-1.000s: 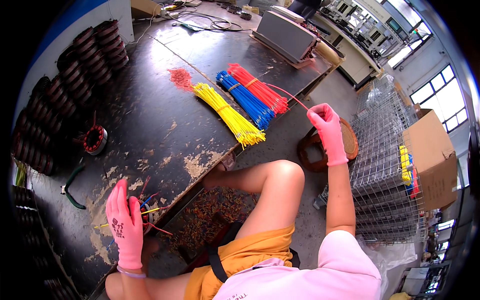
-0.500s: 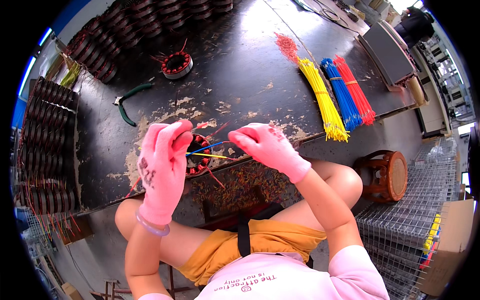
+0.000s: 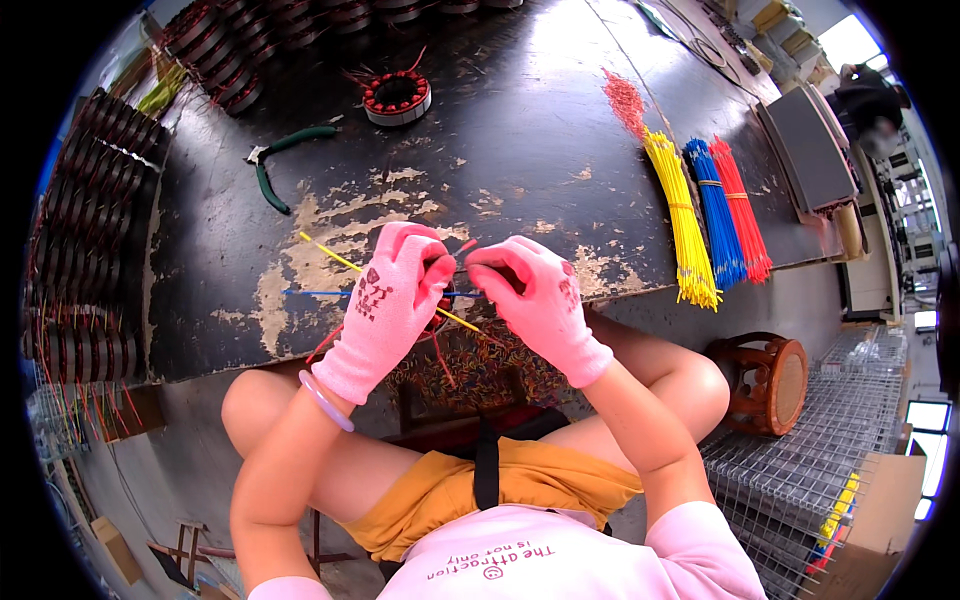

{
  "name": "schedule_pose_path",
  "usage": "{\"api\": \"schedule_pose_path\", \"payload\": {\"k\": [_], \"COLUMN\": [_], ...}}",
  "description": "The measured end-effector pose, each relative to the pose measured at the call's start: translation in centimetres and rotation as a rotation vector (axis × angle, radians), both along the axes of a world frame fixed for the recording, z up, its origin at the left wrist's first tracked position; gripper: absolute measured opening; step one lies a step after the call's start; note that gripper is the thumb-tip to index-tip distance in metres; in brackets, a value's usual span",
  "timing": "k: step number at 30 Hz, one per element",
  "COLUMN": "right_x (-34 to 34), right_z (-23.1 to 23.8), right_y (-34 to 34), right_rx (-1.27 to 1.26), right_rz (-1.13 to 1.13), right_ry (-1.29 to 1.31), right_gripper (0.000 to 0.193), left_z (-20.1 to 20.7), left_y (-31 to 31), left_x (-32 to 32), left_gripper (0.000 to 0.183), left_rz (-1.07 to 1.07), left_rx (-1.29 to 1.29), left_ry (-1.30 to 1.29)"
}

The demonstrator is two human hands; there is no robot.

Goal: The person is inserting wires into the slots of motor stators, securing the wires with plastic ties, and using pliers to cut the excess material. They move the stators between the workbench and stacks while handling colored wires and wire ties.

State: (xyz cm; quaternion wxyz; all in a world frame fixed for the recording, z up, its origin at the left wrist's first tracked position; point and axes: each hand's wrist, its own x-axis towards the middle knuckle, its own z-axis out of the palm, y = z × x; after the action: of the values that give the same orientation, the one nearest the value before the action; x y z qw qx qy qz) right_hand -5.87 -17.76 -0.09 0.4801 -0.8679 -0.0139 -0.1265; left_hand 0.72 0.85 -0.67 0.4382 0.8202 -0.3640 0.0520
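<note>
Both my hands wear pink gloves and meet close together over a ring-shaped motor stator with red windings [image 3: 437,322], mostly covered by my left hand. My left hand [image 3: 392,295] is closed, with a small red sleeve [image 3: 465,246] sticking out at its fingertips. Just to its right, my right hand [image 3: 538,300] is closed in a pinch; what lies in its fingers is hidden. A blue wire [image 3: 318,292] passes beneath my left hand and reappears between the hands, its end by my right thumb. A yellow wire [image 3: 330,251] slants under my left hand across the stator.
Green-handled cutters [image 3: 268,170] and another stator [image 3: 397,98] lie farther back. Bundles of yellow [image 3: 682,215], blue [image 3: 715,210] and red wires [image 3: 742,210] lie at right, near a red pile of small pieces [image 3: 623,100]. Stacked stators [image 3: 90,230] line the left. A wooden stool [image 3: 765,385] stands right.
My right hand has turned and lies closer to my left hand. The left hand has moved right, carrying the red sleeve between the hands. The whole view has shifted.
</note>
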Motion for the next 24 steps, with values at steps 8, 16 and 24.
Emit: {"api": "schedule_pose_path", "payload": {"k": [8, 16, 24], "right_x": [-0.2, 0.2, 0.9], "right_z": [1.0, 2.7, 3.2], "right_y": [-0.9, -1.4, -2.0], "right_rx": [-0.123, 0.107, 0.085], "right_rz": [0.067, 0.115, 0.162], "right_ry": [-0.217, 0.121, 0.206], "right_gripper": [0.011, 0.013, 0.014], "left_z": [2.5, 3.4, 2.1], "left_y": [0.2, -0.8, -0.9], "left_x": [0.2, -0.7, -1.2], "left_gripper": [0.010, 0.012, 0.016], "left_rz": [-0.101, -0.045, -0.014], "left_rx": [0.208, 0.129, 0.104], "left_ry": [0.028, 0.104, 0.031]}}
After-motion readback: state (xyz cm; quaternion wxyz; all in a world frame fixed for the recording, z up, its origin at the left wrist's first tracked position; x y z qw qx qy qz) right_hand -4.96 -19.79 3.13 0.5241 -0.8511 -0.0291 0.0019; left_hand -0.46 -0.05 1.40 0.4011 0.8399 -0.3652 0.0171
